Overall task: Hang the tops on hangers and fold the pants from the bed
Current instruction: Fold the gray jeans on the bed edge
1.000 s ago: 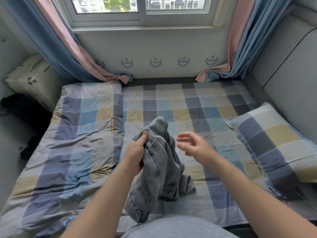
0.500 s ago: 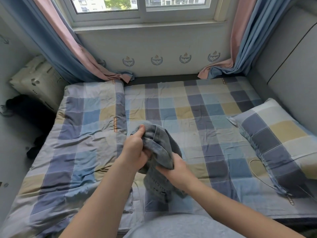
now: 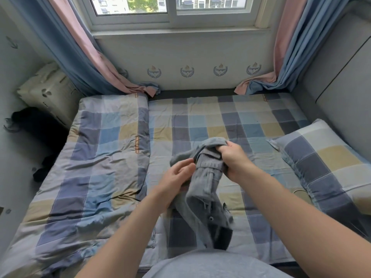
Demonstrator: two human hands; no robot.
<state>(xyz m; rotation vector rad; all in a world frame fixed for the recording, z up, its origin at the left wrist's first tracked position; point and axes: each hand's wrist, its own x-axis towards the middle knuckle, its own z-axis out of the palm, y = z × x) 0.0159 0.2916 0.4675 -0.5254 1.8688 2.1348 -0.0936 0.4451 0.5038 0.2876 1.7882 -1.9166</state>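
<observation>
Denim: thick, limp, weighty

Grey jeans (image 3: 206, 183) hang bunched above the bed (image 3: 200, 121), lower end down near the sheet. Right hand (image 3: 232, 159) has fingers curled tight round the top; left hand (image 3: 174, 177) lies loosely curved against the cloth, pinch unclear. Likely best taken at the stiff waistband

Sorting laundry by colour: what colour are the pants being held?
The pants are faded grey-blue denim, seen best in the head view.
</observation>
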